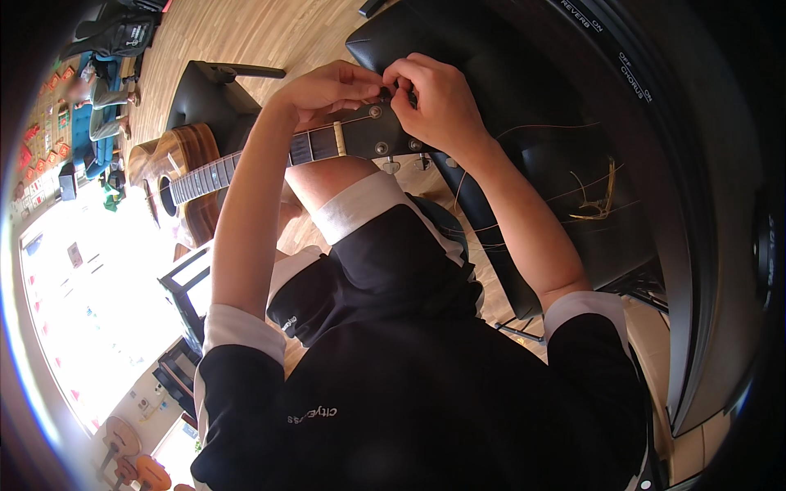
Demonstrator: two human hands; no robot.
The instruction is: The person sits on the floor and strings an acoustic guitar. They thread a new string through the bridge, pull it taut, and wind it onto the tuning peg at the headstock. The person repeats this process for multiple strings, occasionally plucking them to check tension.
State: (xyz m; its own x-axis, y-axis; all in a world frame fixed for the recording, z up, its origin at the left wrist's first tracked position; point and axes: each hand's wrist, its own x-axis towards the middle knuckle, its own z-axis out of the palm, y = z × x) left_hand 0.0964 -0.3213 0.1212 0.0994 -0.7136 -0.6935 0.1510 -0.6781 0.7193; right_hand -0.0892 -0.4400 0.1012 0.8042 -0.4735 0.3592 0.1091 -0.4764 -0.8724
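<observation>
Above flooring (270, 33), apparently servicing a headstock (360, 133), pinching a dark part (385, 93) with left hand (329, 90) and right hand (442, 102), next probably needing steady aligning.

White lettering across black shirt (426, 385) and black shorts (385, 254). White capitals along dark curved panel (616, 53). Black bag (123, 36): pale print, perhaps a logo.

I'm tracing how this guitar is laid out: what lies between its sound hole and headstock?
In the head view, the fretted neck runs between sound hole and headstock, the left forearm crossing in front, the pale nut at the headstock end.
</observation>
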